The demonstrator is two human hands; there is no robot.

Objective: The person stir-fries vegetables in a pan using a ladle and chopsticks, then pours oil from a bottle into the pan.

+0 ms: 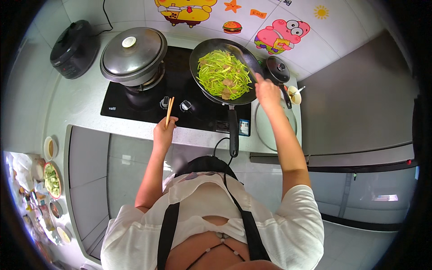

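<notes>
Green vegetable strips (220, 69) with brown pieces (228, 83) are lying in the black pan (213, 43) on the stove (130, 105), cutting done, cooking apparently unfinished, while the left hand (164, 131) is gripping chopsticks (169, 112) and the right hand (268, 93), whose hold I cannot tell, is reaching to the pan's edge.

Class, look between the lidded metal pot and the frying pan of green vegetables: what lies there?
In the head view, a stretch of black glass hob separates pot and frying pan; nothing stands on it there.
</notes>
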